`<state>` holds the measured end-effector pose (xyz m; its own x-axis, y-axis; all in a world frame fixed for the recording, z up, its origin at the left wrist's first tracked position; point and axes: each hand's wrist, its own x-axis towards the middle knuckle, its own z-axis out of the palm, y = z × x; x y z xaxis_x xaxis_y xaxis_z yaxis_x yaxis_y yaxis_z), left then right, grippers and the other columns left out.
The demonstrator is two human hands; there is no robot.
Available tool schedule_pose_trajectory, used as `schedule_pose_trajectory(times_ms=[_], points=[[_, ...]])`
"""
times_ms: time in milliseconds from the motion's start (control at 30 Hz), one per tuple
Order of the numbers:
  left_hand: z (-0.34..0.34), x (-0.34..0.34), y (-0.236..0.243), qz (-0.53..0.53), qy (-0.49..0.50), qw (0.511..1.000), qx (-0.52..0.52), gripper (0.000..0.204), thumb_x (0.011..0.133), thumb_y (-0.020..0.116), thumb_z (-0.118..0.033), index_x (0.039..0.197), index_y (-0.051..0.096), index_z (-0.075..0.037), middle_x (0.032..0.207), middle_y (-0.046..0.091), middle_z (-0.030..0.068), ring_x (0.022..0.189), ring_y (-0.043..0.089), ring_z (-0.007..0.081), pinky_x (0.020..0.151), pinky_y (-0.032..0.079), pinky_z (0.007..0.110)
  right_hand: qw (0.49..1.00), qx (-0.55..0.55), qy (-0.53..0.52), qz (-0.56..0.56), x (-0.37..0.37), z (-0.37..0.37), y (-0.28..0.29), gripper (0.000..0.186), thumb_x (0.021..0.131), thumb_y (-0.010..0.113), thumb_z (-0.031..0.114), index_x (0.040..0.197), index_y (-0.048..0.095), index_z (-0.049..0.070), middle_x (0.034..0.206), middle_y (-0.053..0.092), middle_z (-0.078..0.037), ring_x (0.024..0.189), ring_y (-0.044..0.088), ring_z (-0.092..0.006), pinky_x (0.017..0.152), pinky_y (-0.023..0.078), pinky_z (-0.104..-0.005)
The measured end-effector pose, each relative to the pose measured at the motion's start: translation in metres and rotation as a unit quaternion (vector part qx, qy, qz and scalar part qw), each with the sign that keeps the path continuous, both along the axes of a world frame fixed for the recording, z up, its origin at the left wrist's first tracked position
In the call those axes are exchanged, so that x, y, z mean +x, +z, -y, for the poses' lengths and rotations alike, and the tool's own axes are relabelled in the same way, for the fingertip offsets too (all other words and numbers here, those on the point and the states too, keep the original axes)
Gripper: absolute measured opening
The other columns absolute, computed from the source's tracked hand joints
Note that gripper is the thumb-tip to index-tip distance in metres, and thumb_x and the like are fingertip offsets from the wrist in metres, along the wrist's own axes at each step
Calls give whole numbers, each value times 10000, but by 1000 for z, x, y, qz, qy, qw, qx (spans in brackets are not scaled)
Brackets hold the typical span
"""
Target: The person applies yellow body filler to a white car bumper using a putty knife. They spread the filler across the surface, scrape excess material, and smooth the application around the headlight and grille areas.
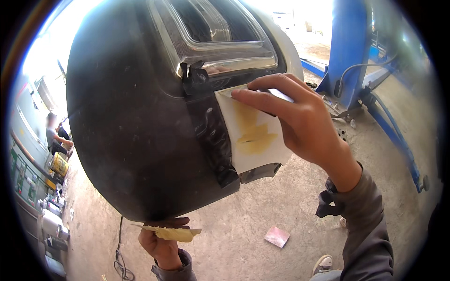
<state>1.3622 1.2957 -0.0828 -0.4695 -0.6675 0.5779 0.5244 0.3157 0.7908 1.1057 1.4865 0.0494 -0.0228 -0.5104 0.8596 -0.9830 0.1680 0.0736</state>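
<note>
A large dark panel [122, 126] with a clear lamp [225, 25] fills the upper middle, with black tape [208, 140] beside a pale patch [251, 154] smeared with yellow paste. My right hand [295, 117] is closed on a thin spreader [281, 93] at the top of this patch, its fingertips near the tape. My left hand [161, 248], below the panel's lower edge, is closed on a flat mixing board [197, 232] carrying a lump of cream-yellow paste [171, 235].
A blue lift post [344, 56] with a leg stands at right. A pink square [276, 236] and a cable [122, 262] lie on the concrete floor [304, 210]. At left, a seated person [54, 136] is near yellow buckets [60, 164] and containers [51, 220].
</note>
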Motion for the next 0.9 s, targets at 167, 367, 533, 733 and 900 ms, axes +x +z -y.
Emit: schedule_pose_trajectory(times_ms=[167,367,533,733,900], points=[[5,3,-3,4,-20,1000,-23,224,876,518,-150,1000,526,36,735,659,207,602,674,291,540,561,319,1000,-4,23,8,-3,1,2,557,698,549,-183,1135,686,134,1035,637,-95,923,646,-261,795,539,-349],[4,3,-3,4,2,1000,0,175,816,485,-121,923,507,17,699,644,212,558,662,280,519,568,315,998,22,49,30,-9,-6,21,422,780,523,-120,1112,683,85,1017,646,-106,895,662,-269,788,531,-326],[4,5,-6,26,5,999,-26,204,831,502,-151,941,505,21,709,642,218,563,663,280,518,574,320,995,57,75,45,-14,-3,24,428,772,506,-142,1093,687,77,1016,650,-118,902,666,-271,797,528,-327],[-5,-2,2,24,15,1000,3,216,859,506,-176,950,509,20,695,639,206,543,657,272,495,558,287,991,75,90,63,-15,-1,30,435,765,498,-159,1081,690,70,1018,647,-127,922,663,-275,812,526,-337],[1,1,0,24,7,1000,-13,211,874,511,-194,924,508,11,673,637,205,533,654,266,501,550,295,993,74,67,66,-12,0,26,432,779,492,-158,1092,688,66,1022,647,-133,933,661,-284,825,524,-339]])
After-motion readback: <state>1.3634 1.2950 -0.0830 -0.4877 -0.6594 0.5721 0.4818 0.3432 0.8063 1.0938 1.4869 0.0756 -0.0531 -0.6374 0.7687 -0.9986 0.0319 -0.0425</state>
